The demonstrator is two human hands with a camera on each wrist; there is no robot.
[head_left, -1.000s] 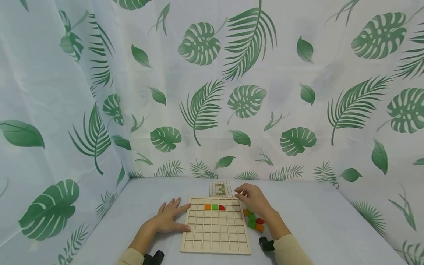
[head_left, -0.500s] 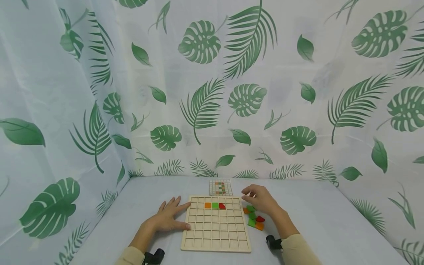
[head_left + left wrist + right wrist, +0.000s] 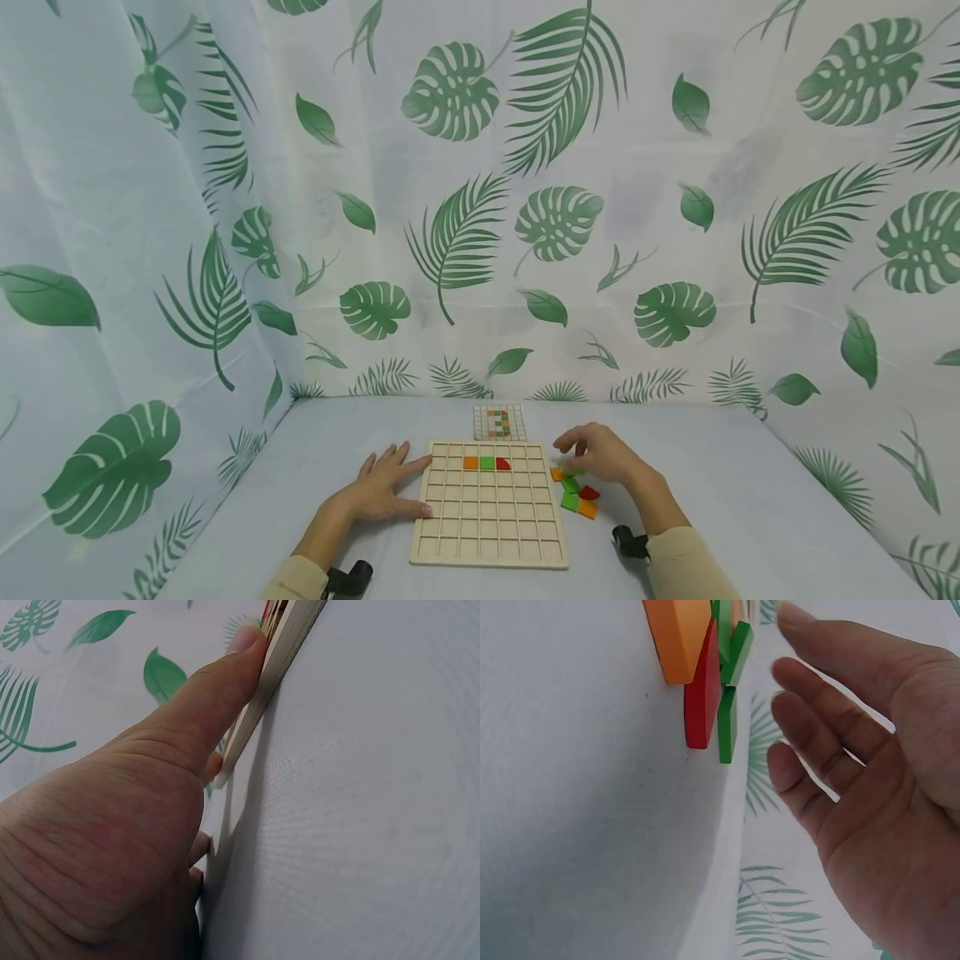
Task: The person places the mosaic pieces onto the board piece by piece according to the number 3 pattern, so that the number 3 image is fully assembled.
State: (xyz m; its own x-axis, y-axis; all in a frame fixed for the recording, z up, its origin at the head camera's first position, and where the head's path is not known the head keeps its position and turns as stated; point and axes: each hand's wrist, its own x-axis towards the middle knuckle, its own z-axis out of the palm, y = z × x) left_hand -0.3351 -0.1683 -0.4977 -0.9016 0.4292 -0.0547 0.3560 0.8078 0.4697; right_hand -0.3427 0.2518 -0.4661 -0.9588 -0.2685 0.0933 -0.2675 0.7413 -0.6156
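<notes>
A square wooden grid board (image 3: 487, 525) lies on the table. In its upper rows sit an orange tile (image 3: 470, 463), a green tile (image 3: 487, 463) and a red tile with a rounded side (image 3: 503, 464). My left hand (image 3: 378, 492) rests at the board's left edge, fingers spread; its thumb (image 3: 232, 664) touches the rim. Over the loose tiles beside the board hovers my right hand (image 3: 603, 454), fingers loosely bent and apart, holding nothing. Below it lie an orange tile (image 3: 681, 637), a red tile (image 3: 702, 697) and green tiles (image 3: 727, 724), partly hidden by the hand in the head view.
Behind the board lies a small pattern card (image 3: 499, 422) with a printed grid of coloured squares. A white curtain (image 3: 480, 250) with green leaves closes off the back and left of the table (image 3: 712, 500). Black wrist cameras (image 3: 630, 542) sit on both wrists.
My right hand has drawn away from the board's upper right corner, to the right and slightly nearer, and lowered over the loose tiles. My left hand stays at the board's edge.
</notes>
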